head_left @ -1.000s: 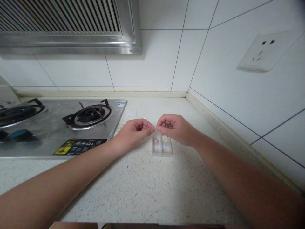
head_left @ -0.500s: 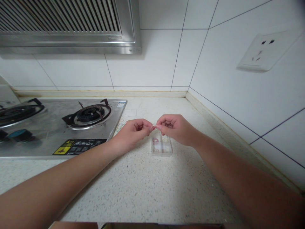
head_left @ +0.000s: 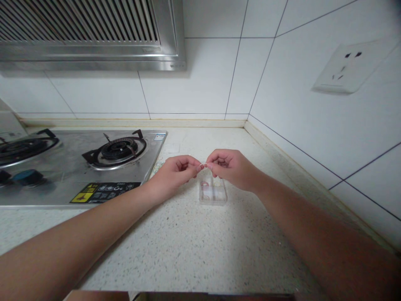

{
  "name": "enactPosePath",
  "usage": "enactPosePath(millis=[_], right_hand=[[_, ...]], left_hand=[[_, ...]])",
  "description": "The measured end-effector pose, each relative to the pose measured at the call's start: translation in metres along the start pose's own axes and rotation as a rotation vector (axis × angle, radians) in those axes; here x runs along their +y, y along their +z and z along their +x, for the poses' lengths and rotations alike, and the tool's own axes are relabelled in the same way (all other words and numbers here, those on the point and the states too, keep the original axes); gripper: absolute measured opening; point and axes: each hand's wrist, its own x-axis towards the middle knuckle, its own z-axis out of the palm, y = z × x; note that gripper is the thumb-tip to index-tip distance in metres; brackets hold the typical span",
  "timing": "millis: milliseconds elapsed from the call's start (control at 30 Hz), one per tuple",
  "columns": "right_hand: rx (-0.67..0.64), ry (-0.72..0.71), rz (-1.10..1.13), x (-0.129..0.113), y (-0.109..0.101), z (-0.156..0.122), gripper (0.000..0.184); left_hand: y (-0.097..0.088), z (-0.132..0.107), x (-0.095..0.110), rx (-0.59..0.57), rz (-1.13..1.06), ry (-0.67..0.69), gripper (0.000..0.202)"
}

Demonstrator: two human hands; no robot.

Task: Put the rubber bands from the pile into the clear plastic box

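My left hand [head_left: 180, 170] and my right hand [head_left: 230, 167] meet fingertip to fingertip above the countertop. Between them is a small thin pale loop [head_left: 203, 164], pinched from both sides; it looks like a ring or a small band, too tiny to tell which. Below my fingers a clear plastic divided box [head_left: 213, 200] stands on the counter. In its left compartments lie small pinkish-red loops [head_left: 204, 184]. My right hand and fingers hide part of the box's far side. Behind my left hand, small patterned bits [head_left: 156, 167] show, partly covered by it.
A steel gas hob [head_left: 65, 167] with two burners and knobs lies at the left, under a range hood [head_left: 94, 54]. The speckled countertop [head_left: 175, 251] runs to a tiled wall corner. A power socket [head_left: 341, 69] is on the right wall.
My hands have shifted very slightly, with the fingertips a touch farther apart around the pale loop. The box stays in place.
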Motion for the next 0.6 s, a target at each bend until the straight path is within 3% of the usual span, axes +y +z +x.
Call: enactPosePath(millis=[600], right_hand=[[-0.003, -0.005, 0.030, 0.0000, -0.0007, -0.0002, 0.016]], left_hand=[[-0.0003, -0.0009, 0.0020, -0.005, -0.010, 0.000, 0.023]])
